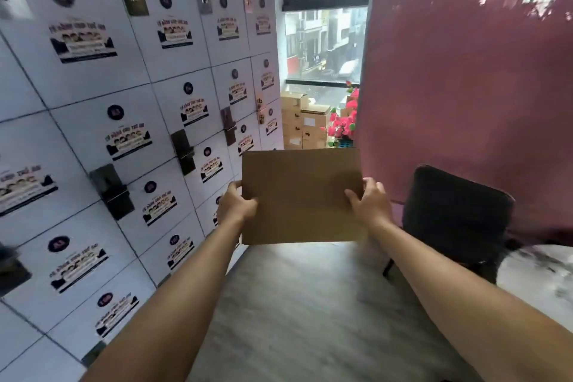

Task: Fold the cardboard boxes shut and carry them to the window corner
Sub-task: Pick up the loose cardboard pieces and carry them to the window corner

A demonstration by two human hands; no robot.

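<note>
clearly the carrying step is under way: a closed cardboard box (302, 195) is held out in front, above the grey floor (310, 319), its plain brown face toward the camera. the left hand (237, 205) grips its left edge, thumb curled over the front and fingers hidden behind; the right hand (370, 201) grips the right edge the same way. both hands are wrapped round the box, neither one slack.

ahead, at the far end of the floor under the window (322, 40), a stack of boxes (305, 122) already stands in the corner, just beside pink flowers (342, 121). the next move, i judge, calls for walking the narrow lane between the lockers (124, 102) on the left and the pink panel (465, 87) on the right, past the black chair (455, 214), then setting this box on or beside the stack.

the cardboard looks matte, flat and sharp-edged; the lockers are smooth and white with stickers, the panel glossy.
</note>
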